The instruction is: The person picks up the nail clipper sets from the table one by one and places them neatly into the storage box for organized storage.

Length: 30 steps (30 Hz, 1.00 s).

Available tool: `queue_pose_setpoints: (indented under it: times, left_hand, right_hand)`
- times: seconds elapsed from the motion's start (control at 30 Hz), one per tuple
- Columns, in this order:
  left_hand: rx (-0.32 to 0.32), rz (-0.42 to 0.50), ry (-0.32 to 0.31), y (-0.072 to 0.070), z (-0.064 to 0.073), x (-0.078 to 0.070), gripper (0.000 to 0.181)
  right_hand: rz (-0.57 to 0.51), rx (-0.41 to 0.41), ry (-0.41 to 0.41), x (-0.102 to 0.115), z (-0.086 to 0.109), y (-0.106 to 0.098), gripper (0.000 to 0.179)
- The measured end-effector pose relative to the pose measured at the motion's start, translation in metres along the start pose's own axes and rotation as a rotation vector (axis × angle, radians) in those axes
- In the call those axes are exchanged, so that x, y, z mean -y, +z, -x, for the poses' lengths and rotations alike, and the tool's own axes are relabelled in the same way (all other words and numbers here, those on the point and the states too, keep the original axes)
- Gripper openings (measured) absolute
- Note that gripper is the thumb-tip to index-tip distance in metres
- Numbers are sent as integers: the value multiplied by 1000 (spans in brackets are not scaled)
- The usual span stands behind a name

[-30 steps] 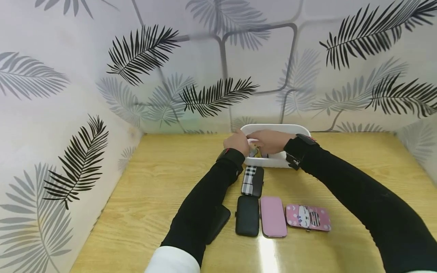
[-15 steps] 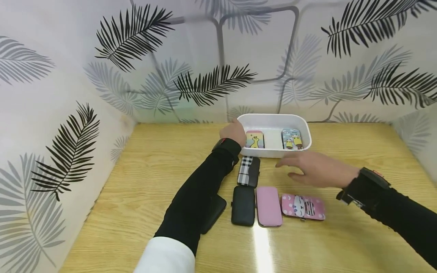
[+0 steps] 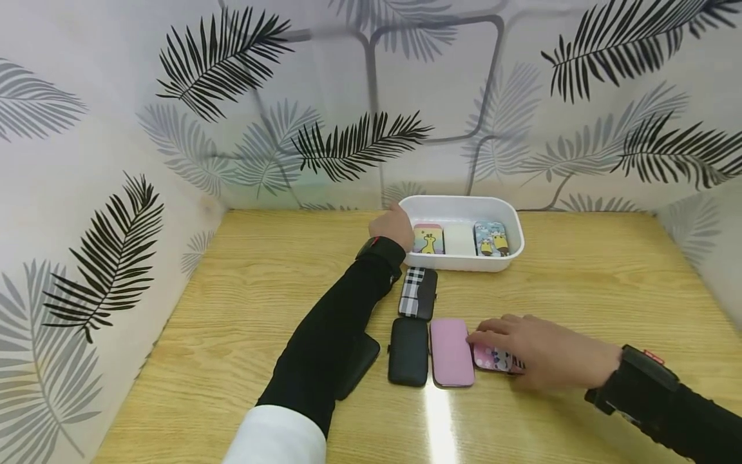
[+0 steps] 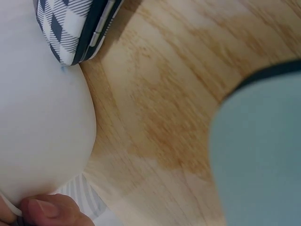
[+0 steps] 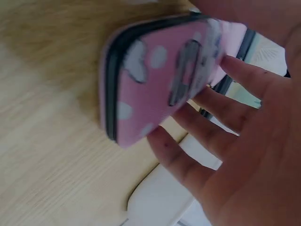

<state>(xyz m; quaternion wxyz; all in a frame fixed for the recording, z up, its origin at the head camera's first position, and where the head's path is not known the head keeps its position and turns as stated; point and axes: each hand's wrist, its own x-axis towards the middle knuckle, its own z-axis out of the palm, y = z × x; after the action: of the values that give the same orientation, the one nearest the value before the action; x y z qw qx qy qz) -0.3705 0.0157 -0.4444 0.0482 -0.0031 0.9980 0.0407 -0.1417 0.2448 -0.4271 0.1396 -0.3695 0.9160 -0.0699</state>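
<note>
My left hand (image 3: 392, 227) grips the left end of a white plastic bin (image 3: 464, 263), a fingertip (image 4: 49, 209) curled at its rim in the left wrist view. Inside the bin lie a giraffe-print case (image 3: 428, 240) and a blue cartoon-print case (image 3: 491, 240). On the table, my right hand (image 3: 542, 351) is over a pink cat-print clasp case (image 3: 491, 359) and covers its right part. Its fingers (image 5: 181, 155) lie along one long edge of that case in the right wrist view, with the thumb side across at the opposite edge.
A plaid-and-black case (image 3: 411, 293) lies just in front of the bin. Nearer are a black case (image 3: 408, 352) and a plain pink case (image 3: 452, 352), side by side. Another black case (image 3: 361, 366) is partly hidden under my left forearm. Leaf-patterned walls (image 3: 324, 64) stand behind and beside the table.
My right hand has come out of the bin, moved toward me and taken hold of the pink cat-print case. My left hand has stayed at the bin's left end.
</note>
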Motion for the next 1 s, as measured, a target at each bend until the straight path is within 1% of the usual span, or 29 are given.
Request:
queue_pose_setpoints:
  times: [0.07, 0.17, 0.3, 0.4, 0.5, 0.57, 0.73, 0.83, 0.93, 1.0]
  left_hand:
    - [-10, 2, -8, -1, 1, 0, 70]
    - [-26, 7, -15, 0, 1, 0, 65]
    - [-29, 9, -13, 0, 2, -1, 62]
    - [-28, 6, -11, -1, 2, -1, 63]
    - [-28, 4, -10, -1, 2, -1, 65]
    - [-29, 4, -10, -1, 2, -2, 65]
    - [-30, 8, -13, -2, 2, -2, 64]
    - [-27, 6, -10, -1, 2, -1, 64]
    - [-19, -1, 0, -1, 1, 0, 66]
    - [-14, -5, 6, 0, 1, 1, 67]
  right_hand:
    - [14, -34, -22, 0, 1, 3, 76]
    - [21, -39, -22, -1, 1, 3, 71]
    - [-25, 12, 59, -2, 0, -3, 71]
    - [-58, 15, 122, -5, -2, -10, 72]
    - [-56, -25, 133, -10, -5, -19, 73]
    - [-39, -72, 118, -15, -8, -28, 73]
    - [-13, -197, 89, -25, -19, -59, 74]
    - [-2, -262, 75, -33, -29, -80, 71]
    - [-12, -289, 105, -44, -43, -96, 67]
    - [-25, -304, 131, -54, -55, -102, 66]
